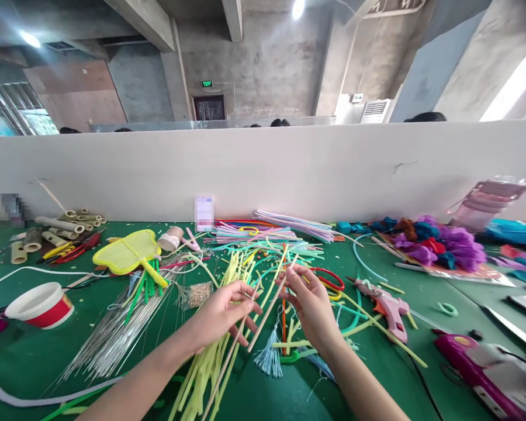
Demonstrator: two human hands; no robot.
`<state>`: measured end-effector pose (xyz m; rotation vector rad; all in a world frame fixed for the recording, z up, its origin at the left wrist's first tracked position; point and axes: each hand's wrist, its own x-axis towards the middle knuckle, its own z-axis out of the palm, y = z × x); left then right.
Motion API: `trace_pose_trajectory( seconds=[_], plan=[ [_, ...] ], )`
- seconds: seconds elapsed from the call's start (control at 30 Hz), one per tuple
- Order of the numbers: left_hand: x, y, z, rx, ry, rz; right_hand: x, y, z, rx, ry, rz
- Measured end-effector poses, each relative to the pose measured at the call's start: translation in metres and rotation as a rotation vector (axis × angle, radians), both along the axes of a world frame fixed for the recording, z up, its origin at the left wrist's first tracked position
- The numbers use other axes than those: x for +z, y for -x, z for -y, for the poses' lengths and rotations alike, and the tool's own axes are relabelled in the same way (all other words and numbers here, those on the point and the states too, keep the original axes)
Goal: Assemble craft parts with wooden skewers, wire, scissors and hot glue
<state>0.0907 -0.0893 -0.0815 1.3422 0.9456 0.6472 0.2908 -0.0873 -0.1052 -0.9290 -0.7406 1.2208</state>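
My left hand (221, 316) and my right hand (312, 305) meet over a green table (21, 356), above a heap of yellow, green and pastel pipe cleaners (228, 275). Thin wooden sticks (267, 310) slant between the two hands. The left hand's fingers are curled round the sticks. The right hand pinches one stick near its upper part with thumb and fingertips. A light blue tassel (269, 356) lies just below the hands.
A pink glue gun (388, 307) and red-handled scissors (331, 279) lie to the right. A yellow fan-shaped paddle (125, 251), a red and white cup (41, 304), silver wires (114, 333) and bamboo tubes (61, 225) are on the left. Purple pompoms (456, 245) sit far right. A white partition (263, 169) closes the back.
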Motion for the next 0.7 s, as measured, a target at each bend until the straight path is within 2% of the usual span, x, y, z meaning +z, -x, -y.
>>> trace_pose_trajectory(
  seconds=[0.13,0.33,0.53,0.7],
  plan=[
    [-0.02,-0.021,0.014,-0.043,0.131,0.022,-0.002,-0.007,-0.005,-0.072,0.048,0.013],
    [-0.026,-0.033,0.028,-0.127,0.228,0.129,-0.009,-0.013,-0.011,-0.072,0.044,0.072],
    [-0.04,-0.033,0.032,-0.139,0.292,0.197,-0.018,-0.013,-0.017,-0.091,0.033,0.109],
    [-0.044,-0.031,0.034,-0.157,0.364,0.245,-0.02,-0.019,-0.021,-0.139,0.014,0.128]
  ],
)
